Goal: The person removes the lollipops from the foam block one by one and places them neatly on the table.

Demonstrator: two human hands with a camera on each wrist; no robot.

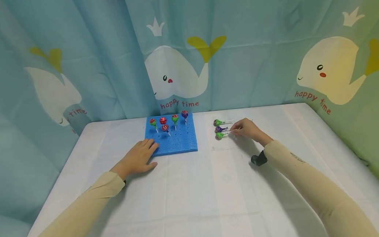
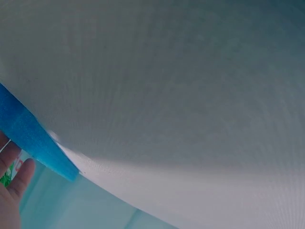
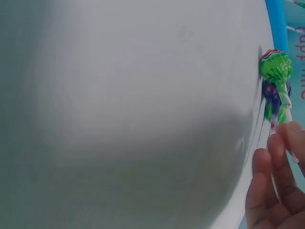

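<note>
A blue foam board (image 1: 178,145) lies toward the back of the table, with several wrapped lollipops (image 1: 174,118) standing in it on their sticks. My left hand (image 1: 135,158) rests at its front left corner, fingers spread over the edge and thumb out on the tablecloth. Right of the board, three lollipops lie in a row, heads to the left: a green one (image 1: 217,122) farthest back, a purple one (image 1: 219,129) in the middle, a green one (image 1: 219,135) in front. My right hand (image 1: 245,128) pinches the front green lollipop's stick between thumb and fingers; its green head (image 3: 276,67) shows in the right wrist view.
The white tablecloth (image 1: 195,195) covers the table. A blue-green curtain (image 1: 252,66) with whale prints hangs right behind the table's back edge and along the sides. A black wrist camera (image 1: 259,159) sticks out from the right sleeve (image 1: 298,169).
</note>
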